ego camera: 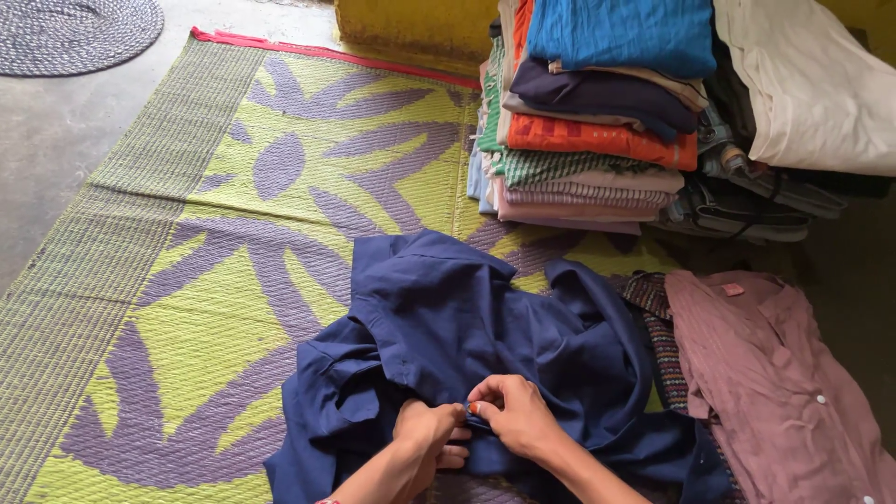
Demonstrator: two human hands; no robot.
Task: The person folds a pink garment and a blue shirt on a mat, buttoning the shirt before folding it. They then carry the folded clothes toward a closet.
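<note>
Navy cotton shirt (pixel 467 345) crumpled on woven mat (pixel 187 280), left hand (pixel 425 443) and right hand (pixel 513 415) grip pinching its edge

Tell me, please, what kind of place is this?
Probably the floor of a home. A woven mat lies on bare concrete floor, folded clothes are stacked beside it, and both hands work a blue shirt.

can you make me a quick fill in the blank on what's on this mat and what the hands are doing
1. Both hands, left hand and right hand, pinch a shirt coloured dark ____.
2. The shirt lies on a woven ____ patterned green and purple.
3. The folded clothes pile is topped by a ____ garment.

Missing words: blue; mat; blue
</note>
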